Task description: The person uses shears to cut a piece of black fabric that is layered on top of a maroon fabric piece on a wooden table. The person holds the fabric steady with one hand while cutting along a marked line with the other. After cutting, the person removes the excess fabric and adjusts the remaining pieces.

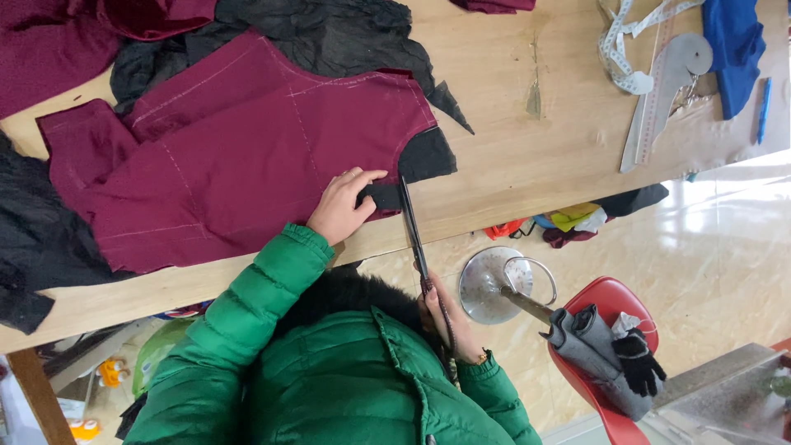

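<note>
A maroon fabric piece [239, 156] with chalk lines lies on a wooden table [527, 148], with black fabric [428, 156] under it. My left hand [342, 206] presses flat on the maroon piece's near edge, fingertips on a black strip. My right hand [449, 321], in a green sleeve, grips the handles of long dark scissors [412, 227]. The blades point away from me. They run along the edge of the black fabric just right of my left hand.
More black cloth [329, 37] and maroon cloth [49, 49] are piled at the table's far left. A tape measure [630, 49], curved ruler [667, 82], blue cloth [733, 49] and blue pen [765, 107] lie at the right. A red chair [606, 301] holds grey cloth and a black glove.
</note>
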